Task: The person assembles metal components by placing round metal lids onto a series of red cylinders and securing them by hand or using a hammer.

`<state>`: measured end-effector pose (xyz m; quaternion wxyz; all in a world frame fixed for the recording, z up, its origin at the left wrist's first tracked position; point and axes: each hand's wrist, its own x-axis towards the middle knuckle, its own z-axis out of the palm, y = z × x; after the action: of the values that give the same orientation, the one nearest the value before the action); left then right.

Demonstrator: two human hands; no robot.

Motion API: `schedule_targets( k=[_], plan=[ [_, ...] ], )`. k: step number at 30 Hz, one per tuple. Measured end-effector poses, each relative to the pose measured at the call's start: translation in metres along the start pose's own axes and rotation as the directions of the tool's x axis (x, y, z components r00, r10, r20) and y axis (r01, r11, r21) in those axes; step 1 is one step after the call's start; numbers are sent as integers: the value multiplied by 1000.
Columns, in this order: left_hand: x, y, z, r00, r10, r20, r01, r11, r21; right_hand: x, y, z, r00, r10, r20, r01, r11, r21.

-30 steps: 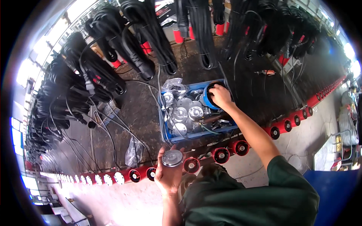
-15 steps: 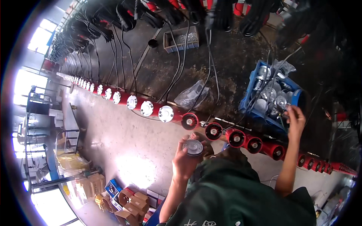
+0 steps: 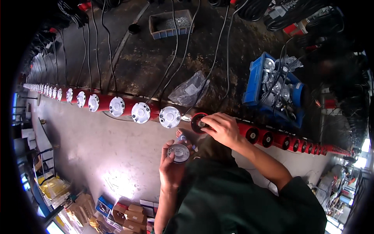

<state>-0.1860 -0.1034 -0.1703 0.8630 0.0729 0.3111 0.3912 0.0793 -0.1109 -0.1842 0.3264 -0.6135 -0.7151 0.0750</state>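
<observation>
My left hand grips a round silver metal end cap over the floor, its face turned up. My right hand reaches to an open-ended red cylinder at the table's edge. Its thumb and fingers are pinched together at the dark opening, near the shaft end; whatever is between them is too small to make out. Just left of that cylinder, another red cylinder's end carries a bolted silver cap. To the right, a cylinder with a dark open end shows past my wrist.
A blue crate of silver metal caps stands on the dark table at right. Farther back is a grey bin of small metal parts. A clear plastic bag and black cables lie across the table. Cardboard boxes sit on the floor.
My right hand has left the blue crate and moved left to the red cylinder's open end. My left hand still holds the end cap. The whole view has shifted.
</observation>
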Motion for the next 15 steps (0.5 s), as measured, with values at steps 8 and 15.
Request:
schedule_targets(
  k=[8, 15],
  plan=[
    [7, 17, -13, 999, -46, 1, 46, 997, 55, -6, 3, 23, 999, -5, -32, 6, 1000, 20],
    [19, 27, 10, 994, -108, 33, 104, 989, 109, -6, 6, 20, 1000, -9, 6, 9, 1000, 12]
  ],
)
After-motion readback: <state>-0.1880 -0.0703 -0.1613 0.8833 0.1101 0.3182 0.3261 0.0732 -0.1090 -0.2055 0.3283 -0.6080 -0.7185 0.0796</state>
